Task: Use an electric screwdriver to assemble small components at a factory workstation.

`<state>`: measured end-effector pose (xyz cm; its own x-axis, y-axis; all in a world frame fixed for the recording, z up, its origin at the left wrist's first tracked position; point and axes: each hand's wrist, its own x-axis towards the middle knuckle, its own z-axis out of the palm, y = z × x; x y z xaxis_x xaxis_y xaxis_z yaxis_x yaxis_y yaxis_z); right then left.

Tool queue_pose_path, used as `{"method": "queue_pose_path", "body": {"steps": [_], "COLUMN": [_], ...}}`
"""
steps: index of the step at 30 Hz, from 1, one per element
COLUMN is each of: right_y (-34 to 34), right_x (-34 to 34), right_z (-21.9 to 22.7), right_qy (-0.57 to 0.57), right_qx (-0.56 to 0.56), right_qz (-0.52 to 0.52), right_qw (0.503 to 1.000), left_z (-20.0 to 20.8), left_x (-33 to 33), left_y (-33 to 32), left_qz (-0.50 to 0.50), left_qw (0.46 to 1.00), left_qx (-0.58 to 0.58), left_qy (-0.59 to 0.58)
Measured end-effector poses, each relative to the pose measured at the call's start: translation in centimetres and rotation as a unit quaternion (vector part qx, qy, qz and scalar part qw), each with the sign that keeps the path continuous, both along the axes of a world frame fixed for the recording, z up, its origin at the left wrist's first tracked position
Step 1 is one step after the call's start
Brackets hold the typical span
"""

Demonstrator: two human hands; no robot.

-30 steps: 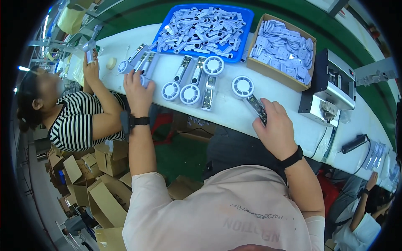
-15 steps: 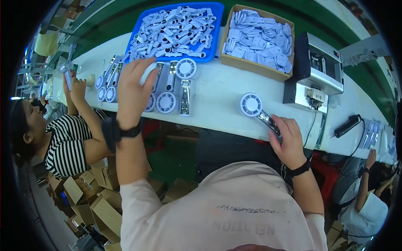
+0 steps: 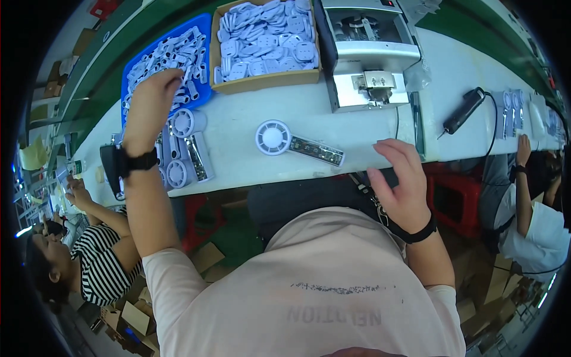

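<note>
At the near side of the blue tray, my left hand bends over a pile of white handle shells. Its thumb and forefinger are drawn together; anything between them is hidden. My right hand hovers by the table's front edge with fingers apart and nothing in it. Between my hands, a white handheld fan lies on the table, its round grille up and the circuit board in its handle bare. More fan bodies stand in a group below my left hand, partly covered by it.
A cardboard box of flat white parts stands beside the tray. Right of it is a silver-and-black machine. A black corded tool lies further right. Co-workers sit at both sides, one in a striped shirt. A red stool stands under the table.
My right hand has let go of the fan and drawn away to its right. My left hand has moved from above the fan group to the tray. The view has swung right.
</note>
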<state>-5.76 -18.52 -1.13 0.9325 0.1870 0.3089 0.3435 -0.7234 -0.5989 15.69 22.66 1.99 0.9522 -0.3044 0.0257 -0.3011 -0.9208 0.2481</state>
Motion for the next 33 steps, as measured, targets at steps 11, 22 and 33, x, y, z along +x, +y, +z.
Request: {"method": "queue_pose_path", "body": {"steps": [11, 22, 33], "right_y": [5.6, 5.8, 6.1], "right_x": [3.2, 4.1, 5.8], "right_z": [2.8, 0.6, -0.1], "right_qy": [0.253, 0.104, 0.038], "right_qx": [0.285, 0.021, -0.074], "right_qz": [0.134, 0.066, 0.135], "right_qw": [0.915, 0.992, 0.987], "left_z": [-3.5, -2.1, -5.3], "left_x": [-16.6, -13.1, -13.4], "left_y": [-13.2, -11.3, -11.8], "left_qz": [-0.152, -0.152, -0.198], "left_qw": [0.77, 0.961, 0.941], "left_qx": [-0.608, -0.221, -0.274], "left_qy": [0.119, -0.063, 0.0]}}
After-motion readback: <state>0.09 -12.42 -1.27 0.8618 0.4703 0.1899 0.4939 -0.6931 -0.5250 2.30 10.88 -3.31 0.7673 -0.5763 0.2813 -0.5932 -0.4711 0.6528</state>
